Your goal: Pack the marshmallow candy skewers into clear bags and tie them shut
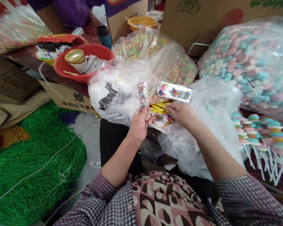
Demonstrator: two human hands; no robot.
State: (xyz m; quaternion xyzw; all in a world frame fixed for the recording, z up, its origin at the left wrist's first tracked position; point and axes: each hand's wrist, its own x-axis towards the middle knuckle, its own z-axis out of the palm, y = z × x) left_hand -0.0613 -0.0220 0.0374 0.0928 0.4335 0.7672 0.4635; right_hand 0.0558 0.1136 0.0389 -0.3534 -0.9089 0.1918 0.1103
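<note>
My left hand (139, 125) is closed round the bottom of a small clear printed bag of candy (142, 91) and keeps it upright. Just to the right lies a bundle of shiny gold twist ties (159, 107). The fingers of my right hand (182, 113) are pinched at the right end of these ties; how many they grip is hidden. Flat printed bags (174, 92) lie in a stack behind my right hand. More printed bags (163, 119) show under the ties.
Marshmallow lollipops (266, 135) and a large bag of pastel marshmallows (245, 62) are on the right. Bags of colourful candy (143, 44) stand behind my hands. A red basin (85, 51) is at the back left. Green cord (37, 163) is heaped at lower left.
</note>
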